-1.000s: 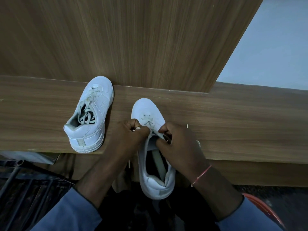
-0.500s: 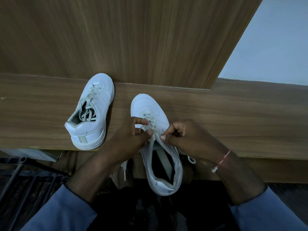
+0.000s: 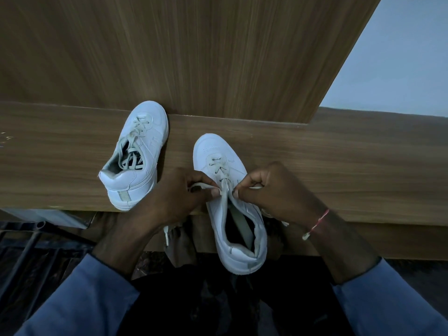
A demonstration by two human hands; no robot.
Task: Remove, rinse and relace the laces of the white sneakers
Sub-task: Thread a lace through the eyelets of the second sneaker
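Two white sneakers lie on a wooden ledge (image 3: 339, 166). The left sneaker (image 3: 138, 156) is laced along its whole length, toe against the back panel. The right sneaker (image 3: 230, 204) hangs heel-first over the ledge's front edge, with its lace (image 3: 219, 169) threaded only through the eyelets near the toe. My left hand (image 3: 177, 192) pinches one lace strand at the shoe's left side. On the other side, my right hand (image 3: 271, 192) pinches the second strand. A loose lace end (image 3: 166, 235) hangs below my left wrist.
A tall wooden panel (image 3: 194, 57) rises behind the ledge, with a pale wall (image 3: 400, 69) to its right. Dark metal bars (image 3: 29, 243) stand below the ledge at the left. My dark lap fills the bottom of the view.
My hands have drawn apart, pulling the lace strands outward from the right sneaker's eyelets. The right hand moved right, off the shoe's opening. The left sneaker stays put.
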